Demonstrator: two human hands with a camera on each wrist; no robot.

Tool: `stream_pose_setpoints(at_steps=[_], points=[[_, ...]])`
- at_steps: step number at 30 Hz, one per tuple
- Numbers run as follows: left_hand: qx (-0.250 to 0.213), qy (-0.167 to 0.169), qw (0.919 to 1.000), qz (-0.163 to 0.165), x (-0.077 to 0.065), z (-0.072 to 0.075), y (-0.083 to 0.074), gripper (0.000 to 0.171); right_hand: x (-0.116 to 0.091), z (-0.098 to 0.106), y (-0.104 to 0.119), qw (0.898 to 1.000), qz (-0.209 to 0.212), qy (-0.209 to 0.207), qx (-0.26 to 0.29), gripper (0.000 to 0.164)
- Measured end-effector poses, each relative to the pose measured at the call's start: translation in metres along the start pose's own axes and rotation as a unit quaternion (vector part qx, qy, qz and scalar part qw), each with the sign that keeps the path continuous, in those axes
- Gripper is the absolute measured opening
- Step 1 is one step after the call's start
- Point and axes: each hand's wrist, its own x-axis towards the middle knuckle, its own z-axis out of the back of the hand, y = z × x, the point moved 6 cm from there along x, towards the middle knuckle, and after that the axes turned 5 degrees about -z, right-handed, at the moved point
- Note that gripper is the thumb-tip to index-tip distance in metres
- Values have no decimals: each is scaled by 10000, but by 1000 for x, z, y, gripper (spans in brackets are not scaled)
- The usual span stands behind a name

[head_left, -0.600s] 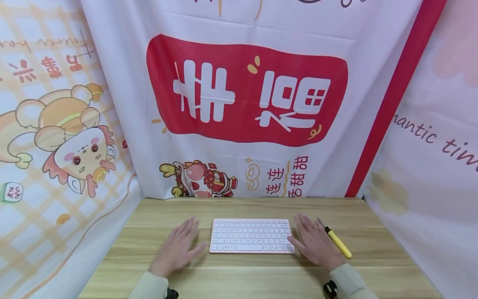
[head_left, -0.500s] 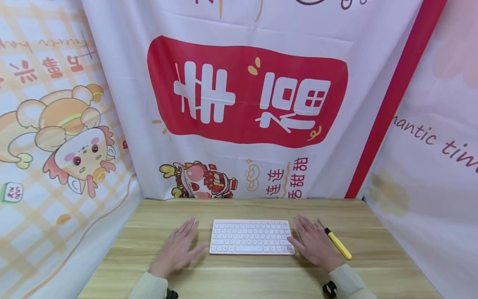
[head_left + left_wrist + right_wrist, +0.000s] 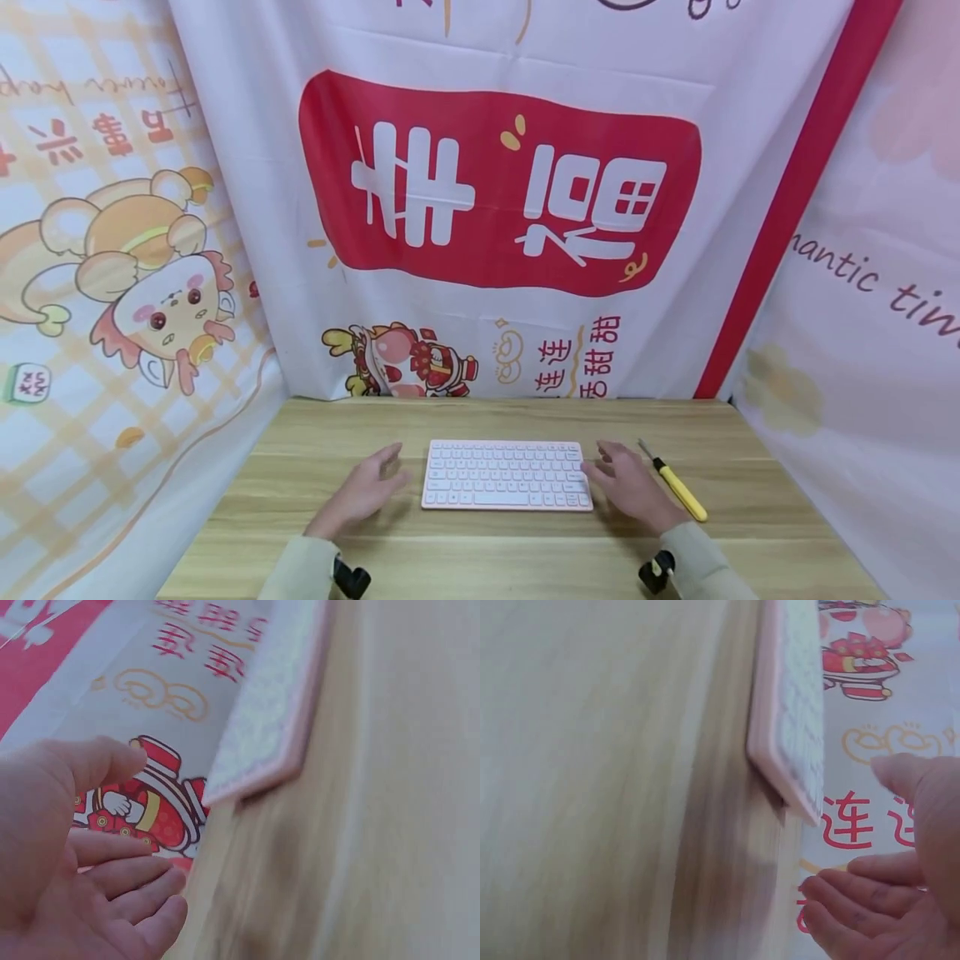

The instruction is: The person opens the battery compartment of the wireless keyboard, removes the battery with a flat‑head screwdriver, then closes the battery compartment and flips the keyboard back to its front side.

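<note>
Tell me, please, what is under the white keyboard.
The keyboard lies on the wooden table, whose surface shows around it. The part directly beneath is covered, so anything there cannot be seen.

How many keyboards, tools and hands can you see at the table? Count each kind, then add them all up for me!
Keyboards: 1, the white keyboard with pink edges
Tools: 1, the yellow-handled tool
Hands: 2, the left hand and the right hand
Total: 4

A pink-edged white keyboard [image 3: 507, 475] lies keys-up on wooden table [image 3: 495, 554].
</note>
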Motion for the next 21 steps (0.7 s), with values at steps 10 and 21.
stream_pose_setpoints(at_steps=[10, 21], points=[[-1340, -559, 9841, 1018, 13, 1, 8, 67, 12, 1, -10, 9906, -1025, 87, 905, 38], [-2179, -713, 9634, 1392, 21, -9, 9, 52, 13, 0, -10, 9770, -1400, 461, 1538, 34]])
